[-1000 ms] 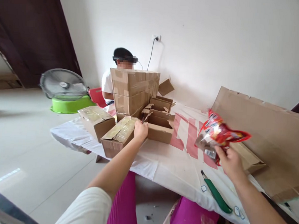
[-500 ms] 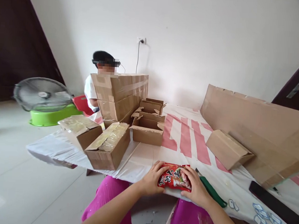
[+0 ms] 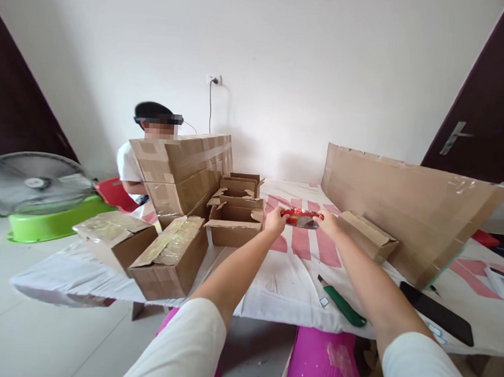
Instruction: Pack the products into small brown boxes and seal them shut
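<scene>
A red printed food packet is stretched between my two hands above the cloth-covered table. Its left end is gripped by my left hand, the fingers closed on it. At the right end, my right hand pinches the packet in the same way. The packet is tilted, so its front is seen at a steep angle. Left of my left hand stands an open cardboard box, with another open box behind it. A closed carton lies just right of my right hand.
Two taped cartons sit at the table's left edge, and a taped box stack rises behind them. A green utility knife and a black phone lie near the front. Cardboard leans at right; a person sits at left.
Both hands have carried the packet forward and up, away from my lap and over the table. The packet has tipped, and my view has shifted to the right.
</scene>
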